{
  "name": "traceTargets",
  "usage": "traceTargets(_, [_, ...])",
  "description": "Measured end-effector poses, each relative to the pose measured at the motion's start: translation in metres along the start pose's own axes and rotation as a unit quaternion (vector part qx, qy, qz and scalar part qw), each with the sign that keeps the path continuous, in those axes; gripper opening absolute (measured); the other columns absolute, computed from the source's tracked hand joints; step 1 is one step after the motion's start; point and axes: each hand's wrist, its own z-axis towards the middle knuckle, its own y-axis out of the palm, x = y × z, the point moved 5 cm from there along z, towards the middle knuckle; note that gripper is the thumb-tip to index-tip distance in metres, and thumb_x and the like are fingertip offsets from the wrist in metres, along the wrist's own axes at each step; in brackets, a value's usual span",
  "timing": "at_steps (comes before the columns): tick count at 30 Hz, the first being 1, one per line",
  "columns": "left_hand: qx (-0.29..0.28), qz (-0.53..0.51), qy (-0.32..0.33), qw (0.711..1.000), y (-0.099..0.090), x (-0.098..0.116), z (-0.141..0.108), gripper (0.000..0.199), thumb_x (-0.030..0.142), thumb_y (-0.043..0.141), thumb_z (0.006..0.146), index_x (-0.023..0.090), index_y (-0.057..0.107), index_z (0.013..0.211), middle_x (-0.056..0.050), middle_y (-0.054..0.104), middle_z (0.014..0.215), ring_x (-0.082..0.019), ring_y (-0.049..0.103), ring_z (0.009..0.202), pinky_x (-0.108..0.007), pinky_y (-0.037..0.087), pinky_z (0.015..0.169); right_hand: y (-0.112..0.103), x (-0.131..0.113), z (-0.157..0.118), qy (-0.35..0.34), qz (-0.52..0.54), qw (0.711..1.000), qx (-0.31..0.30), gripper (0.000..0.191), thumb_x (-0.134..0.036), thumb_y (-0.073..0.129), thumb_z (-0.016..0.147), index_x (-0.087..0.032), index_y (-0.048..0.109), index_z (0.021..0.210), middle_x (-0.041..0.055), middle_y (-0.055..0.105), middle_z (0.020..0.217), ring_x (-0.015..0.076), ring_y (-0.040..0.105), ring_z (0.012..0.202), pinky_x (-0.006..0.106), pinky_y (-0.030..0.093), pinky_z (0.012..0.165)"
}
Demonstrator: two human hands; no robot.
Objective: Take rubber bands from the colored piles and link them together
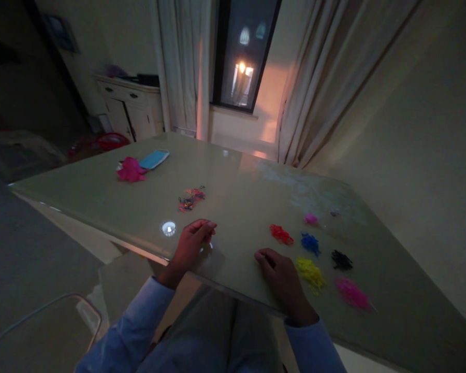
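Observation:
My left hand (194, 239) is closed, thumb against fingers, over the table's near edge; anything in the pinch is too small to name. My right hand (278, 274) has its fingers curled together just left of a yellow pile (310, 275); what it holds, if anything, cannot be made out. Beyond my left hand lies a mixed-colour pile of small bands (192, 199). On the right are a red pile (281, 234), a blue pile (310, 243), a black pile (341, 260) and a pink pile (352, 293).
The glossy table (233, 181) carries a blue face mask (154, 159) and a crumpled pink item (131, 170) at the far left. A small pink thing (310, 219) lies beyond the blue pile. A metal chair frame (97, 316) stands at lower left.

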Motion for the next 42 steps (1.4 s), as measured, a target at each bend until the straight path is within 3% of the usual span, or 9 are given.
traceTargets(4, [0.012,-0.020,0.004,1.000,-0.015,0.005,0.009,0.031,0.047,0.074,0.072,0.016,0.070,0.073,-0.001,0.062,0.067,-0.009,0.048,0.053,-0.021,0.037,0.049,-0.001,0.005,-0.004,-0.014,0.034,0.999,0.029,0.038,-0.048,0.047,0.096,-0.020,0.072,0.092,0.0062,0.076,0.085,0.0212,0.070,0.076,0.028,0.046,0.069])
traceTargets(8, [0.062,0.133,0.080,0.986,-0.044,0.016,0.021,0.035,0.046,0.069,0.074,0.015,0.074,0.089,-0.003,0.067,0.075,-0.012,0.053,0.057,-0.025,0.043,0.055,-0.002,0.005,-0.005,-0.031,0.046,0.998,0.026,0.039,-0.049,0.047,0.096,-0.020,0.072,0.090,0.0055,0.075,0.081,0.0202,0.069,0.071,0.027,0.047,0.066])
traceTargets(10, [0.090,0.244,0.116,0.959,-0.060,0.022,0.028,0.038,0.042,0.064,0.076,0.014,0.074,0.100,-0.006,0.070,0.084,-0.015,0.058,0.064,-0.027,0.047,0.061,-0.001,0.005,-0.004,-0.035,0.051,0.998,0.022,0.038,-0.049,0.047,0.096,-0.021,0.072,0.091,0.0055,0.076,0.083,0.0204,0.070,0.072,0.027,0.048,0.066])
traceTargets(13, [0.116,0.428,0.135,0.886,-0.077,0.030,0.041,0.038,0.030,0.055,0.080,0.013,0.074,0.108,-0.010,0.072,0.096,-0.018,0.061,0.072,-0.030,0.050,0.072,0.000,0.008,-0.004,-0.035,0.054,0.998,0.018,0.039,-0.050,0.047,0.096,-0.021,0.072,0.091,0.0054,0.076,0.084,0.0206,0.071,0.074,0.026,0.050,0.066])
traceTargets(16, [0.091,0.556,0.118,0.818,-0.086,0.035,0.054,0.039,0.020,0.051,0.081,0.016,0.075,0.111,-0.012,0.071,0.101,-0.022,0.064,0.086,-0.031,0.050,0.083,0.000,0.009,-0.004,-0.039,0.055,0.997,0.023,0.040,-0.052,0.047,0.095,-0.021,0.072,0.090,0.0062,0.076,0.084,0.0213,0.071,0.074,0.027,0.051,0.067])
traceTargets(21, [0.044,0.633,0.062,0.770,-0.095,0.036,0.069,0.044,0.011,0.046,0.082,0.021,0.075,0.114,-0.014,0.068,0.103,-0.022,0.066,0.088,-0.028,0.050,0.083,-0.001,0.007,-0.005,-0.042,0.058,0.997,0.026,0.041,-0.053,0.046,0.095,-0.022,0.072,0.089,0.0078,0.076,0.085,0.0229,0.071,0.074,0.029,0.052,0.067])
traceTargets(30, [0.053,0.643,0.049,0.762,-0.099,0.039,0.072,0.026,0.018,0.051,0.084,0.018,0.076,0.090,-0.013,0.070,0.093,-0.023,0.064,0.086,-0.030,0.050,0.079,-0.002,0.008,-0.005,-0.038,0.053,0.998,0.022,0.039,-0.051,0.046,0.095,-0.023,0.072,0.089,0.0069,0.077,0.085,0.0230,0.071,0.075,0.029,0.052,0.067])
traceTargets(42, [0.062,0.613,0.069,0.784,-0.098,0.045,0.065,0.025,0.018,0.051,0.082,0.018,0.074,0.089,-0.012,0.074,0.096,-0.024,0.065,0.090,-0.030,0.048,0.079,-0.002,0.006,-0.005,-0.041,0.059,0.997,0.025,0.040,-0.052,0.047,0.095,-0.022,0.072,0.088,0.0067,0.077,0.084,0.0221,0.071,0.073,0.028,0.052,0.065])
